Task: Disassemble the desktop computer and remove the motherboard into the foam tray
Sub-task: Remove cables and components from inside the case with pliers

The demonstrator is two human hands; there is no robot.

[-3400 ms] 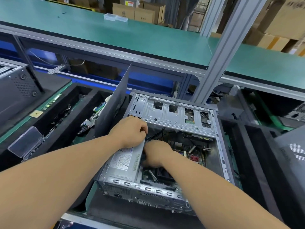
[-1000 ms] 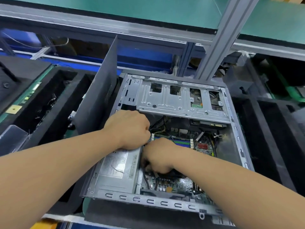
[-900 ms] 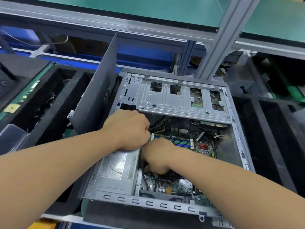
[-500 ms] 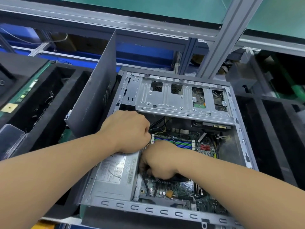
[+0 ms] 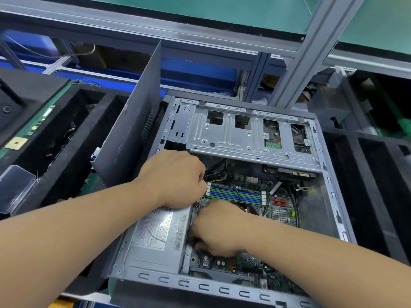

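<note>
While both curled hands, grip contents unclear, are buried in the open computer case [image 5: 329,181], black foam trays [image 5: 66,138] are seen flanking it beneath a green-topped bench [image 5: 222,10].

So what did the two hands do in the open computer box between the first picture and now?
Hardly anything moved. The left hand stays curled at the far end of the silver power supply box, by the black cables; whether it grips them is hidden. The right hand keeps its fingers down beside that box, on the green motherboard. Only the camera leaned closer. The grey side panel still stands upright.
</note>
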